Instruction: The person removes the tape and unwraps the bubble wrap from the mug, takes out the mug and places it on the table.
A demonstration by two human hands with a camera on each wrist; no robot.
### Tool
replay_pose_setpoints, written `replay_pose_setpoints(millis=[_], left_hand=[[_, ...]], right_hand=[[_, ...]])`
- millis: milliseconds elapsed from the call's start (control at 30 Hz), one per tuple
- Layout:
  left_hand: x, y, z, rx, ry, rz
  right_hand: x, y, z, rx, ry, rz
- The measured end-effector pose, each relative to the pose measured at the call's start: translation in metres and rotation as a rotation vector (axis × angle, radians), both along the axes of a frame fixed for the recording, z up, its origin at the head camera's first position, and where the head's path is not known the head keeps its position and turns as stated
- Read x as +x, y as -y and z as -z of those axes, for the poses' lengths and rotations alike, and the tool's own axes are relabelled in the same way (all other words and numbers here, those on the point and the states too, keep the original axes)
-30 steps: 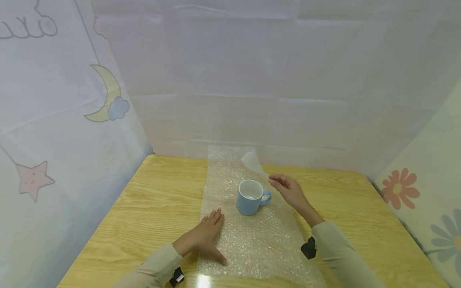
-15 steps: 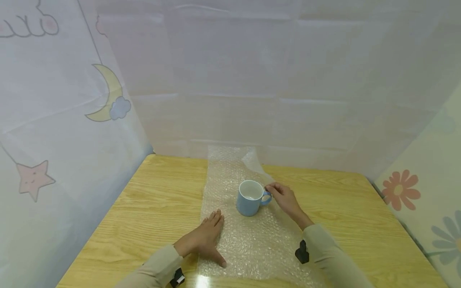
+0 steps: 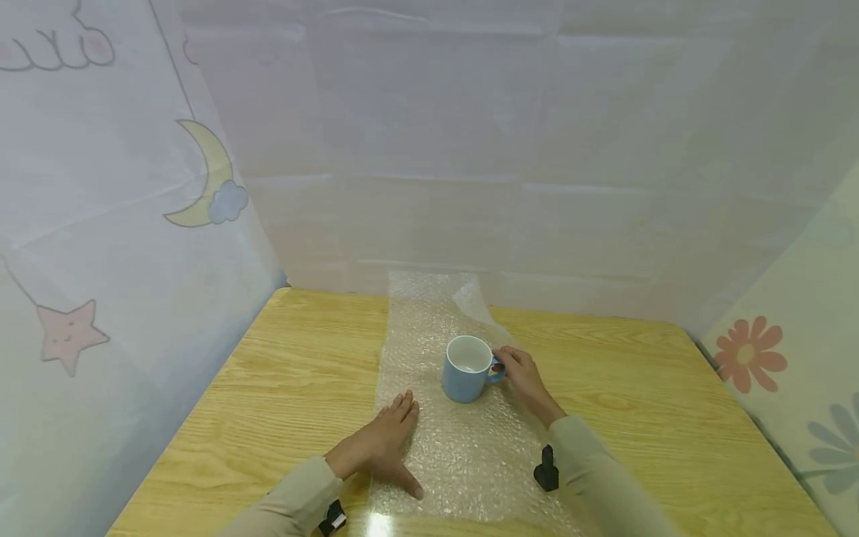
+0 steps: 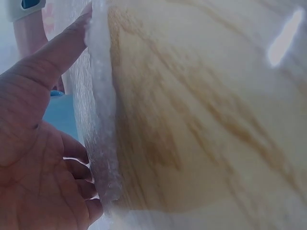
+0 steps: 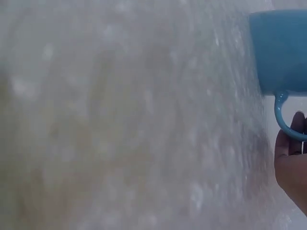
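Note:
A light blue mug [image 3: 463,380] with a white inside stands upright on a sheet of bubble wrap [image 3: 450,462]. My right hand [image 3: 526,380] is at its handle, with fingers curled round the handle [image 5: 283,120] in the right wrist view. Spread flat, my left hand [image 3: 385,447] rests on the left edge of the wrap, to the left of the mug and nearer to me. In the left wrist view, the left thumb and fingers lie along the wrap's edge [image 4: 103,120], and part of the mug [image 4: 62,115] shows behind them.
The wrap lies across a wooden table [image 3: 295,380] and reaches its far edge, where one corner of the sheet [image 3: 473,298] is folded up. Printed cloth walls [image 3: 470,149] surround the table at the back and both sides.
My right hand has moved down and slightly left from beside the mug and taken hold of its handle. The mug and my left hand look nearly unmoved.

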State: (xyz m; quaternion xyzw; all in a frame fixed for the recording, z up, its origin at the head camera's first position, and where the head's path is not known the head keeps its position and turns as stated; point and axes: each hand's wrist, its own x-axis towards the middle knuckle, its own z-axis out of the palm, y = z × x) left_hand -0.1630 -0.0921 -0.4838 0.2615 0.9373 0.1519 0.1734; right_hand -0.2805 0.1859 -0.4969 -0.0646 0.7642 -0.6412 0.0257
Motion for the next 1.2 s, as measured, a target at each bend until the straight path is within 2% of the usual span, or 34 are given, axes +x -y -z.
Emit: replay_pose_setpoints(millis=[333,533,733,1200], left_hand=[[0.001,-0.001,0.001,-0.005,-0.007,0.007],[0.002,-0.001,-0.001,-0.015,-0.013,0.014],[0.002,-0.001,0.000,-0.022,-0.020,0.010],[0.001,-0.001,0.001,-0.048,-0.042,0.006]], right_hand=[[-0.002,0.018,0.013,-0.216,0.010,0.138],[0.002,0.024,0.017,-0.200,-0.050,0.197],[0.004,0.025,0.022,-0.227,-0.101,0.233],[0.010,0.030,0.026,-0.295,-0.163,0.331]])
